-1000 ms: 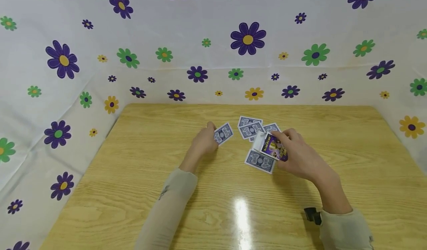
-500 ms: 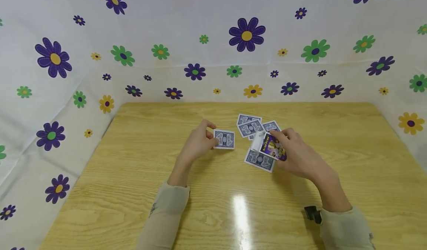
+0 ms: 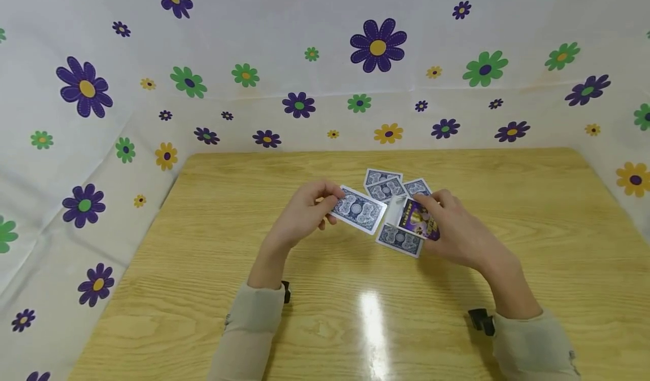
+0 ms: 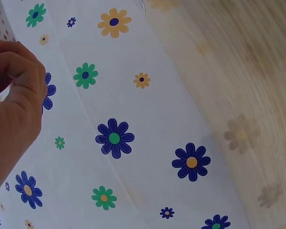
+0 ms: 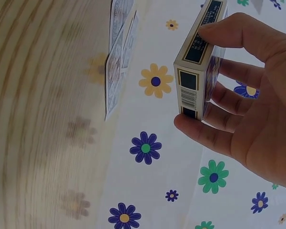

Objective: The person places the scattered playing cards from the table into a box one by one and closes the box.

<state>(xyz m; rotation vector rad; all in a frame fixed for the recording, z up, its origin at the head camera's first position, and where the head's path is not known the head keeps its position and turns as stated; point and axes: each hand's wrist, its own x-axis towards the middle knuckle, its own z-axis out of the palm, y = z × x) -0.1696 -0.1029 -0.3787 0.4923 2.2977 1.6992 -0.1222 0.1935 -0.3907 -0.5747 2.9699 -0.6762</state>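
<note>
My left hand pinches a blue-backed playing card between thumb and fingers, back up, its far end close to the box's open end. In my right hand is a purple card box, gripped by its sides and tilted, its white flap open toward the left. The right wrist view shows the box's barcode end with the thumb along one narrow side. In the left wrist view the left hand appears at the edge, the card out of sight there.
Several blue-backed cards lie overlapping behind the box, and one card lies partly under it. They rest on a wooden table. A white cloth with flowers hangs behind and at the sides.
My left hand has lifted the card from the table, turned it and brought it right, toward the box. The right hand keeps holding the box in nearly the same spot.
</note>
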